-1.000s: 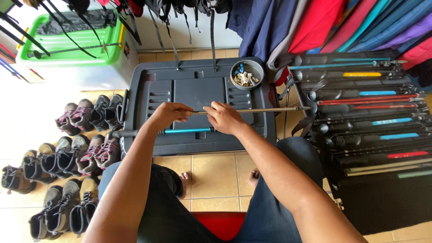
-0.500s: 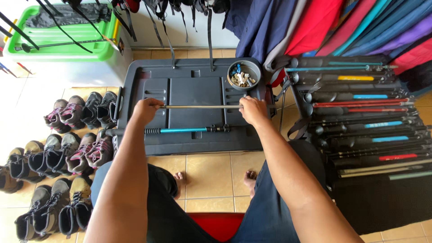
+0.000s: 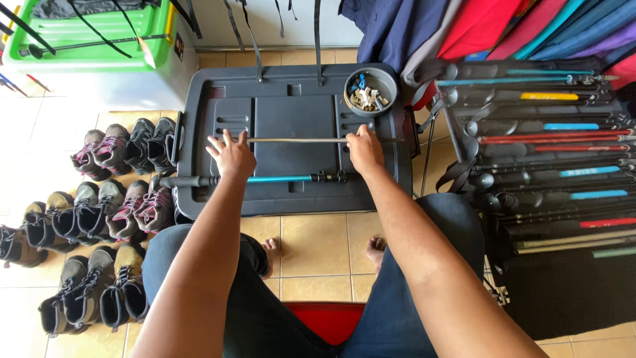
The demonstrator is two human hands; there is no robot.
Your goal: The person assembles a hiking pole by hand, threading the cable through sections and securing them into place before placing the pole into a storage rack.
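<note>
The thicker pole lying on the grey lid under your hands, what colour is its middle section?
Teal-blue, between black ends, on the thicker pole; head view.
</note>
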